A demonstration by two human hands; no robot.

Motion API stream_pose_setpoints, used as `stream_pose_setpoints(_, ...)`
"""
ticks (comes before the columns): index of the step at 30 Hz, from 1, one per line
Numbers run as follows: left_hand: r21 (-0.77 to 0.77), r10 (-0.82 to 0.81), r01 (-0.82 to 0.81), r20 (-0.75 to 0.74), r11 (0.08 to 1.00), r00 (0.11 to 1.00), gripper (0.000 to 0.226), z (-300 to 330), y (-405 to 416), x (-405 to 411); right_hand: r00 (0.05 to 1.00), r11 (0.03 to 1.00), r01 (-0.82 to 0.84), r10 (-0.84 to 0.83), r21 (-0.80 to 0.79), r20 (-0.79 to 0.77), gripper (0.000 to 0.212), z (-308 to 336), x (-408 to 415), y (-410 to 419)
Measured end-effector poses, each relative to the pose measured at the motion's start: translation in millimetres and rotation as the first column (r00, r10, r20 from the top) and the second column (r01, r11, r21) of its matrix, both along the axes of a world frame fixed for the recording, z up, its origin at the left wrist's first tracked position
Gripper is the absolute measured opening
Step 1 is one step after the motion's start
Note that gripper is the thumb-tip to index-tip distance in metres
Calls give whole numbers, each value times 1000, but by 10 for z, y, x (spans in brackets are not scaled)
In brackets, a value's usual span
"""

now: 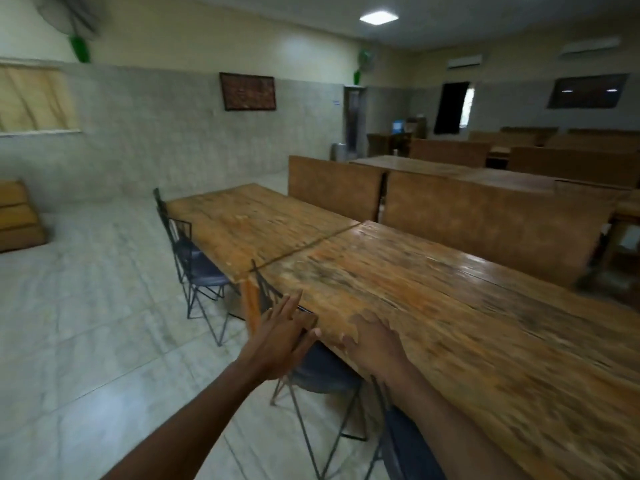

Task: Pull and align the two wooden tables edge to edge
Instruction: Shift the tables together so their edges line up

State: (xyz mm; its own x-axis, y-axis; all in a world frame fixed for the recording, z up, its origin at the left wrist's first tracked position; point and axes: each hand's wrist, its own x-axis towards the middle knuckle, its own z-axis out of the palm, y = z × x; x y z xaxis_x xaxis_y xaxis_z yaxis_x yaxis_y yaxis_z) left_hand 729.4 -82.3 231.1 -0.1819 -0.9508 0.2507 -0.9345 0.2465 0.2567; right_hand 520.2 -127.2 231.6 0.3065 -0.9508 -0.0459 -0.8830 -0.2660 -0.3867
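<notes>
Two long, worn, orange-brown plank-topped wooden tables are standing end to end in a tiled hall: the nearer table (450,306) is running from the lower right toward the centre, and the farther table (252,220) is continuing beyond it, with only a thin dark seam showing between their meeting ends. The right hand (372,344) is lying palm down on the nearer table's left edge, fingers curling over it. The left hand (282,330) is open with fingers straight, pressing against that same edge from the side. Dark metal-framed folding chairs (197,268) are sitting tucked along the tables' left side. Brown wooden benches (485,216) are lining the far side.
</notes>
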Motion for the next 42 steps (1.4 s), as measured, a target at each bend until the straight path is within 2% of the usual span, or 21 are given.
stream_pose_setpoints(3,8,48,-48,-21,999,999,45,-100,-229,577,998,998,-60,60,-9,-6,48,-99,598,-375)
stream_pose_setpoints(6,41,61,-62,19,997,998,47,-240,-617,1137,996,996,-87,87,-12,9,54,-245,1199,-873)
stream_pose_setpoints(10,60,72,-76,67,995,995,50,-426,-1427,1948,985,992,-121,125,-40,121,54,-519,2126,-1735)
stream_pose_setpoints(16,146,63,-87,158,986,985,56,-429,-2747,3020,969,994,-99,107,-47,222,49,-570,3437,-3001)
stream_pose_setpoints(20,154,96,-115,124,981,988,58,-384,-3602,3561,976,998,-58,58,-6,210,53,-568,4092,-3782)
stream_pose_setpoints(26,212,41,-63,106,975,994,52,-586,-4817,4307,990,993,49,-61,103,124,60,-927,4952,-4672)
stream_pose_setpoints(29,270,-84,44,139,962,987,49,-883,-5518,4629,978,974,151,-172,169,118,77,-1243,5493,-5090)
stream_pose_setpoints(31,320,-159,101,161,942,974,49,-1079,-5987,4788,945,955,234,-268,182,191,74,-1430,5787,-5379)
stream_pose_setpoints(34,408,-294,218,135,887,946,51,-1472,-6681,4942,817,866,462,-499,191,289,65,-1812,5974,-5802)
stream_pose_setpoints(37,510,-482,364,117,779,868,54,-1939,-7117,4995,712,747,631,-665,210,224,69,-2216,5840,-6026)
stream_pose_setpoints(40,581,-619,454,112,675,777,61,-2363,-7455,4942,574,604,778,-796,172,192,60,-2511,5612,-6136)
stream_pose_setpoints(42,592,-665,491,105,639,739,68,-2553,-7575,4851,590,606,786,-795,125,144,56,-2662,5465,-6121)
